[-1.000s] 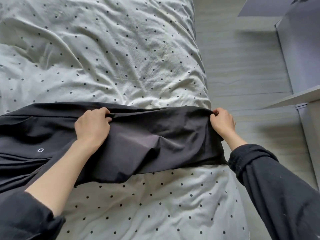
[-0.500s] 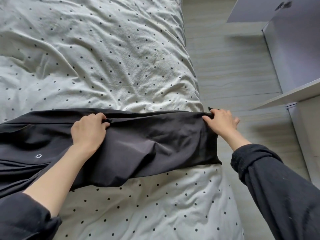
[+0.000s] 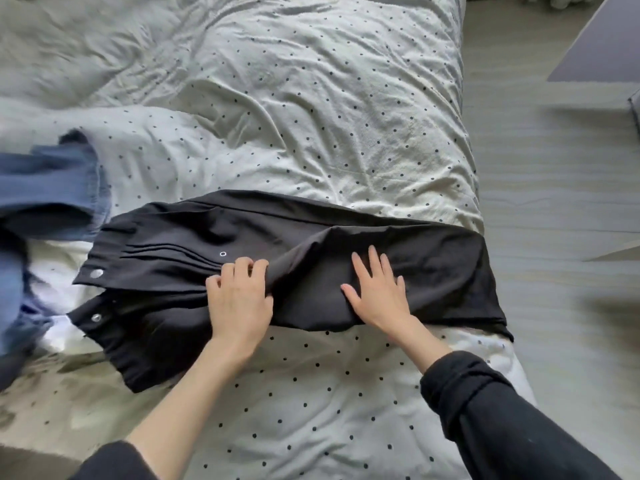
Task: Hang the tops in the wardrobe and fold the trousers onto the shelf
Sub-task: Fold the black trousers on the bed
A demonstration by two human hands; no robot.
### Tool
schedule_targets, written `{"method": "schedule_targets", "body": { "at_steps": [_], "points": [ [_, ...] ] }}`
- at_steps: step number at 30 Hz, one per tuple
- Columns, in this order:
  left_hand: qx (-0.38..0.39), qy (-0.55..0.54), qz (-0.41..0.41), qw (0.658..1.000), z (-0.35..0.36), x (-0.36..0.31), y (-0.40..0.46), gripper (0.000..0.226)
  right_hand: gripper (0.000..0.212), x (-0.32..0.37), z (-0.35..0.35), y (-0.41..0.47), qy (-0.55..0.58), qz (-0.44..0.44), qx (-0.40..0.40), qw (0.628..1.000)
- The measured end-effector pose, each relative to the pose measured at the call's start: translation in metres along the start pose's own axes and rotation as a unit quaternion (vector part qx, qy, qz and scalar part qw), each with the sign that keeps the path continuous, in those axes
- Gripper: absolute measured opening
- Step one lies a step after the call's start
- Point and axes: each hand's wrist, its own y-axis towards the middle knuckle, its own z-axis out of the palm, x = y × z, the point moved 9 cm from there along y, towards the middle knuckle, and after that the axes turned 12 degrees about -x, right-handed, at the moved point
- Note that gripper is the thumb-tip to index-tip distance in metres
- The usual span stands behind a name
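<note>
Lying across the bed (image 3: pixel 311 98), the trousers (image 3: pixel 433 265) are under both hands: left hand (image 3: pixel 239 299) curls its fingers into a fabric ridge, right hand (image 3: pixel 377 292) presses flat, fingers spread. Trapped bunching could crease the fold. Count: 1 black trousers, 1 blue garment (image 3: pixel 48 188), 3 snaps visible.

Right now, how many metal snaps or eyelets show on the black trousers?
3. One eyelet lies just beyond the left hand; one snap sits at the waistband's left end, another snap nearer the camera. Folds of the black trousers may hide more.
</note>
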Motion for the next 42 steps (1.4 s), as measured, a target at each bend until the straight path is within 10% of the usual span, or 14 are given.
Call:
{"method": "schedule_targets", "body": {
  "at_steps": [11,17,23,29,36,42],
  "points": [
    [-0.093,0.046,-0.11,0.988,-0.061,0.117,-0.077,0.054,0.066,0.113,-0.063,-0.02,0.015,-0.124,-0.253,0.959],
    [-0.089,-0.026,-0.103,0.99,-0.08,0.182,-0.079,0.023,0.07,0.212,-0.039,-0.045,-0.093,-0.35,-0.205,0.909],
    [-0.007,-0.219,-0.088,0.972,-0.092,0.215,-0.019,0.019,0.112,0.231,-0.019,-0.057,-0.129,-0.317,-0.162,0.926],
    [-0.026,-0.297,-0.051,0.953,-0.087,0.221,0.052,0.016,0.033,0.244,-0.052,-0.027,-0.066,-0.242,-0.276,0.928],
    [0.105,-0.408,-0.207,0.883,-0.02,0.273,0.033,0.085,0.021,0.256,-0.045,0.016,-0.016,-0.147,-0.129,0.981],
    [0.231,-0.522,-0.204,0.795,0.01,0.278,0.009,0.029,0.069,0.289,-0.014,0.019,-0.009,-0.163,0.026,0.986]
  ]
}}
